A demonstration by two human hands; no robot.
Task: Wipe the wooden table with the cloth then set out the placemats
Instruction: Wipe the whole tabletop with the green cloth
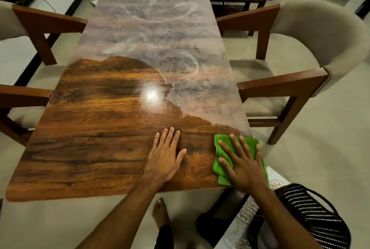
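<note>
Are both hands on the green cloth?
No, only the right hand presses the green cloth; the left hand lies flat on the bare table.

My only view, head camera, close above the near end of the wooden table [96, 148], facing forward and down

I look down on a long wooden worktop [96, 148] with rounded corners. Its near half shows dark, glossy grain and a bright glare of light. The far half wears a pale, smeared haze, possibly dust or residue. A green cloth [221, 177] lies at the near right corner, pressed under my flat right hand [244, 164]. My left hand [166, 156] rests flat on bare wood beside it.
</note>
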